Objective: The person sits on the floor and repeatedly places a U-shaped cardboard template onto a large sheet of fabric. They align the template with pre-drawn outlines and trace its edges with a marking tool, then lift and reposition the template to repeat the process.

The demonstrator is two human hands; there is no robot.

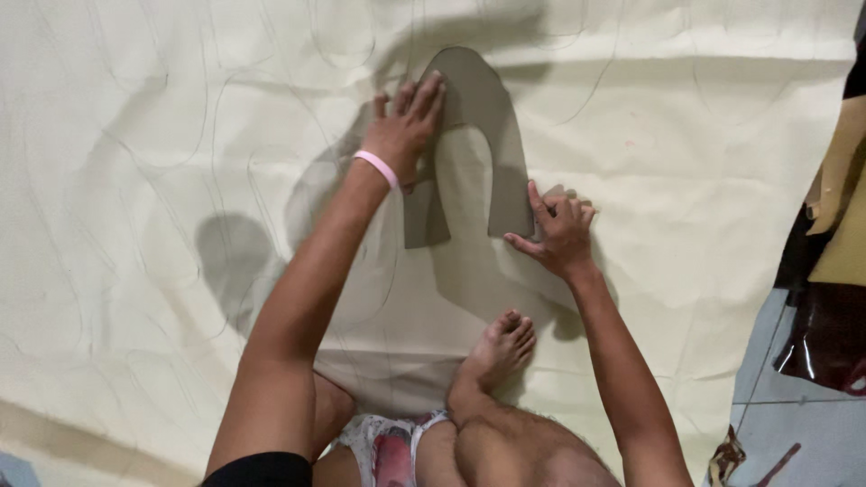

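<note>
Two bare hands press a grey U-shaped pattern piece [492, 117] flat against a wide sheet of cream fabric [704, 135] that covers most of the floor. The pattern piece lies near the top middle of the view, its curved end pointing away from the person and its two legs pointing back toward them.

The left hand [408, 122], with a pink band [377, 168] at the wrist, lies open and flat, palm down, fingers spread over the left side of the arch; it grips nothing and only weighs the piece down. The right hand [557, 231] sits at the foot of the right leg of the pattern, fingers curled loosely with the forefinger laid along the edge of the piece. Whether it holds a marker cannot be told, since the fingers hide whatever lies beneath them.

Thin curved lines already run across the cream fabric in several places. A bare foot [498, 350] rests on the fabric just below the right hand. At the right edge, beyond the fabric, lie tan card pieces [843, 207] and a dark glossy sheet [825, 334] on the pale blue floor [794, 415].
</note>
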